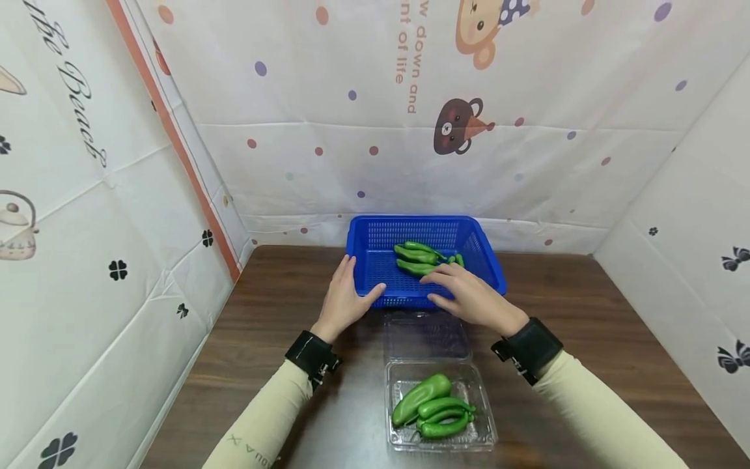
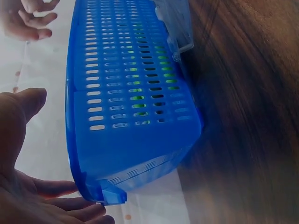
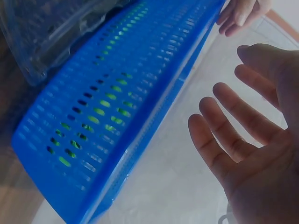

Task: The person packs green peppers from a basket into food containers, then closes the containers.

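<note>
A blue slotted basket [image 1: 375,229] stands at the back of the table, with several long green peppers [image 1: 417,255] inside. My left hand [image 1: 341,301] is at the basket's near left corner, its fingers along the outside of the left rim and its thumb spread over the near side. Over the near right part of the basket hovers my right hand [image 1: 471,298], fingertips close to the peppers in the head view. In the right wrist view its fingers [image 3: 229,144] are loosely extended above the rim, holding nothing. Green peppers show through the slots of the basket wall [image 2: 126,154].
In front of the basket lies an opened clear plastic box [image 1: 441,447], its lid [image 1: 428,339] folded back toward the basket. Several green peppers [image 1: 422,398] rest in its tray. A printed cloth wall [image 1: 305,176] stands right behind the dark wooden table [image 1: 562,306].
</note>
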Available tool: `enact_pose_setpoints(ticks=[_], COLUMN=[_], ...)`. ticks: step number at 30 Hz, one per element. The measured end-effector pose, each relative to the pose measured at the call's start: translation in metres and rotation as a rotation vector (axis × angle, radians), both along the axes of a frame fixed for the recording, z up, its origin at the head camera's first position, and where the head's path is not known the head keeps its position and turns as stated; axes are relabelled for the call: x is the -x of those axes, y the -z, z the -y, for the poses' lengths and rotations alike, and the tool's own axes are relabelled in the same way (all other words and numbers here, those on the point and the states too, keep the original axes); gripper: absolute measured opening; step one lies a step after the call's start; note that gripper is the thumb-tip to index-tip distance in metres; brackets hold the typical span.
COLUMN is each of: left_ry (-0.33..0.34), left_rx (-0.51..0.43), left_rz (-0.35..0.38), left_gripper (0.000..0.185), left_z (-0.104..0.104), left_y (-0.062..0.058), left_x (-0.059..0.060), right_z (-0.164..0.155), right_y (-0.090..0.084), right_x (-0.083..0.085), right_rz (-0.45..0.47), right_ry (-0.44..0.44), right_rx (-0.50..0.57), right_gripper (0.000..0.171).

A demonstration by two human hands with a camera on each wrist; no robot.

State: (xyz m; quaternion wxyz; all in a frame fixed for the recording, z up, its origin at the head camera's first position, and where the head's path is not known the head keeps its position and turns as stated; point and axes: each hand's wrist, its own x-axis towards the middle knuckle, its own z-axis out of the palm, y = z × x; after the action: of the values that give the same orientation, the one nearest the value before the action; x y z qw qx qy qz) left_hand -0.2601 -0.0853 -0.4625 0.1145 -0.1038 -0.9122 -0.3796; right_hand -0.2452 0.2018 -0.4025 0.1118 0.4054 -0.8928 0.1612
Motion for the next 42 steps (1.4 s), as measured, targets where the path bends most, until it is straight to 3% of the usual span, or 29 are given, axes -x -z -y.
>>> enact_pose_setpoints(ticks=[18,42], left_ry=[-0.03,-0.025], left_rx=[0.055,0.02], left_rz=[0.105,0.134], left_gripper=[0.102,0.114], left_z=[0.002,0.01], left_y=[0.007,0.014], left_x=[0.004,0.005], right_z=[0.014,0.024], right_y=[-0.01,0.006], right_x=[0.061,0.148], right_rz=[0.093,0.287], right_ry=[0.097,0.192], right_rx=[-0.06,-0.209], right_gripper=[0.042,0.042])
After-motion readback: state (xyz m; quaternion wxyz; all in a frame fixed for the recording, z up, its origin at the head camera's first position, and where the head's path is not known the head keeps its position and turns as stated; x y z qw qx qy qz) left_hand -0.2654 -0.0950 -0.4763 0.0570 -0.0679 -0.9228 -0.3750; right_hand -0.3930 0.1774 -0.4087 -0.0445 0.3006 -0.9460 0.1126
